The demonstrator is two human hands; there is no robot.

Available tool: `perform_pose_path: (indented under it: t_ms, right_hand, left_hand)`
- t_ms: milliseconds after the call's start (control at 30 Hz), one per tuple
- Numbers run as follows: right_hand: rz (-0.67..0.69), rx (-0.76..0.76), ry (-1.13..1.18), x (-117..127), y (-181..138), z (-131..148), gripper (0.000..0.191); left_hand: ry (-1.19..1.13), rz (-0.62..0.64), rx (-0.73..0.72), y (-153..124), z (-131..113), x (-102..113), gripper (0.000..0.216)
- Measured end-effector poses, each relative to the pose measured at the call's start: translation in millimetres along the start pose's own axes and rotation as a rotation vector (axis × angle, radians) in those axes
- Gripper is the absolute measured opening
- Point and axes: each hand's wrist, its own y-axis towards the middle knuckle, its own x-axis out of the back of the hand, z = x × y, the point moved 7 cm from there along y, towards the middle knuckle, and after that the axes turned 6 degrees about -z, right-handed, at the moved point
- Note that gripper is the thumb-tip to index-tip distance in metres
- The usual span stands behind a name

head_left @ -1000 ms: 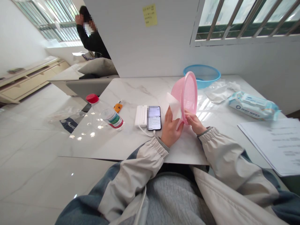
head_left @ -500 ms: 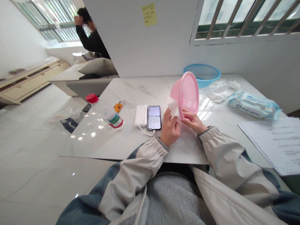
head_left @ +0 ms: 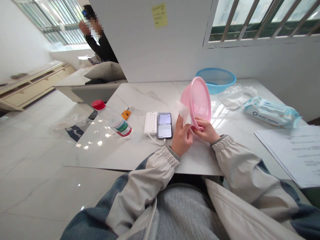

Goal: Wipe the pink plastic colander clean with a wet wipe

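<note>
**L hand** (head_left: 182, 140): I see it pinching a white wipe (head_left: 183, 112) against the outer wall of the basket, fingers closed on the sheet.

**R hand** (head_left: 204, 131): clamped on the lower rim of a pink plastic mesh basket (head_left: 198, 100), fingers curled around it.

**Basket pos:** held up off the marble-look surface (head_left: 140, 156) between both hands, tilted on edge. Rim runs roughly top to bottom in my view, opening faces R, outer wall faces L hand.

**Hand gap:** hands nearly touching below the basket. R is on the rim, L on the wall.

**Near L:** phone (head_left: 164, 125) beside power bank (head_left: 150, 123), white cable (head_left: 155, 141), water bottle w/ red cap (head_left: 110, 121), small orange item (head_left: 125, 115).

**Near R:** clear plastic wrap (head_left: 235, 98), wet-wipes pack (head_left: 271, 112), printed papers (head_left: 287, 151).

**Far edge:** blue plastic basin (head_left: 216, 80) behind the basket.
</note>
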Motion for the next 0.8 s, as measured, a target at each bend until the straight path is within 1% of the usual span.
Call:
perform_pose_path:
  t_ms: [167,233,300,400,533,667,800]
  right_hand:
    - [-0.005,-0.006,-0.012,-0.5,0.4,3.8,0.013]
    - [0.003,-0.004,-0.019,-0.5,-0.2,4.3,0.013]
    - [0.015,0.002,-0.023,-0.7,-0.6,5.7,0.016]
    - [0.043,0.001,-0.002,-2.3,-1.2,9.1,0.021]
    - [0.063,-0.042,0.076,-7.2,-2.8,9.7,0.029]
    - [0.017,-0.103,0.156,-9.8,-5.0,6.6,0.041]
    - [-0.014,-0.131,0.162,-9.0,-5.6,8.6,0.044]
  left_hand:
    - [0.072,-0.017,-0.026,-1.3,2.7,-1.0,0.025]
    - [0.101,-0.031,-0.044,-2.4,4.0,-0.6,0.022]
    - [0.116,-0.043,-0.055,-3.3,5.4,0.0,0.023]
    - [0.134,-0.048,-0.047,-2.9,8.2,0.4,0.036]
    - [0.153,-0.081,-0.058,-0.4,9.6,1.2,0.050]
    - [0.211,-0.141,-0.103,0.7,10.2,1.6,0.068]
    - [0.270,-0.170,-0.159,0.2,10.7,1.7,0.091]
